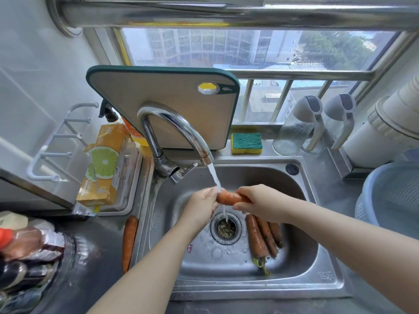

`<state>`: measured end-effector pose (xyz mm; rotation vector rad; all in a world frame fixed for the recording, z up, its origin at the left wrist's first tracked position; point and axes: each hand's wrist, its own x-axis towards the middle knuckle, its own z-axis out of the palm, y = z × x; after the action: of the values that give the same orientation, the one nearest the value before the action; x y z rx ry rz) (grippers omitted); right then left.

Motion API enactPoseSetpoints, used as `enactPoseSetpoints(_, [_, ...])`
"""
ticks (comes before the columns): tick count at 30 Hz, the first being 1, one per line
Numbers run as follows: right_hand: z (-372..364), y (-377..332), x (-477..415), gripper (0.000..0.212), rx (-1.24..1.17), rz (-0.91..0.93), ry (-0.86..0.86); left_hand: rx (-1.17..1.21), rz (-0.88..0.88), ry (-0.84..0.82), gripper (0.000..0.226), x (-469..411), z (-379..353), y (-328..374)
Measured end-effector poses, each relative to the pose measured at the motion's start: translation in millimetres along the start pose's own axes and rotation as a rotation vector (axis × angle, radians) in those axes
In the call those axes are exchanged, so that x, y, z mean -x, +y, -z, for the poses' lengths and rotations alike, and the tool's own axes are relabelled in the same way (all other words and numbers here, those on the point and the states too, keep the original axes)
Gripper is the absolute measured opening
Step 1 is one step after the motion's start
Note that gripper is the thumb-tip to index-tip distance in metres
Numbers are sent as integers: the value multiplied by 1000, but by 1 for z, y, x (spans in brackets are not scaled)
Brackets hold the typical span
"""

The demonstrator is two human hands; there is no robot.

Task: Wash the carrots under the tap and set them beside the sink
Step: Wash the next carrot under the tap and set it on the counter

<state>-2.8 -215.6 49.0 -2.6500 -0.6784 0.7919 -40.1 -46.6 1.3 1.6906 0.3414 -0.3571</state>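
One carrot (227, 198), gripped at each end by left hand (201, 206) and right hand (257, 203), is best rolled under the tap (179, 125).

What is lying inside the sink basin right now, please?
Three dirty carrots lie right of the drain strainer, which holds scraps. The right hand, gripping another carrot, covers their far ends.

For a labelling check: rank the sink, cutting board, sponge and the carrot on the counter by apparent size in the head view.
1. Sink
2. Cutting board
3. Carrot on the counter and sponge: one is longer, the other wider, so they are too alike to rank. The sponge also lies farther from the camera.
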Motion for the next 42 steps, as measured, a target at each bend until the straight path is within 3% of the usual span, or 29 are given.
enactPoseSetpoints(3, [-15, -8, 2, 39, 163, 23, 207, 142, 88, 62, 39, -3, -11, 7])
enactPoseSetpoints(6, [-23, -10, -1, 39, 143, 6, 313, 243, 103, 98, 27, -4, -15, 15])
enactPoseSetpoints(10, [-22, -1, -5, 24, -195, -25, 159, 92, -2, 24, 16, -2, -1, 9])
enactPoseSetpoints(13, [-21, -1, -3, 33, -496, 28, 72, 211, 1, -72, 14, 0, 6, 6])
enactPoseSetpoints(17, [-19, -6, -1, 42, -739, 22, 44, 191, -31, 66, 18, -6, 3, 6])
enactPoseSetpoints(21, [-16, -3, -5, 27, -403, -8, 119, 184, -2, 230, 20, -10, -5, 8])
enactPoseSetpoints(24, [-19, -7, -1, 36, -93, 9, 191, 314, 109, 279, 30, -9, -9, 9])
enactPoseSetpoints(27, [-26, -11, -1, 34, -74, 11, 262, 463, 232, 269, 37, -6, -12, 14])
enactPoseSetpoints(30, [-32, -10, -8, 38, -187, -83, 297, 579, 311, 124, 41, 1, -14, 19])
enactPoseSetpoints(34, [-38, -10, -23, 47, -424, -130, 337, 544, 271, -29, 30, 10, -21, 11])
enactPoseSetpoints(39, [-35, -14, -26, 36, -928, -73, 133, 701, 243, -7, 28, 17, -23, 7])
enactPoseSetpoints(42, [-34, -9, -23, 32, -1077, 5, -29, 737, 224, -7, 22, 17, -20, 10])
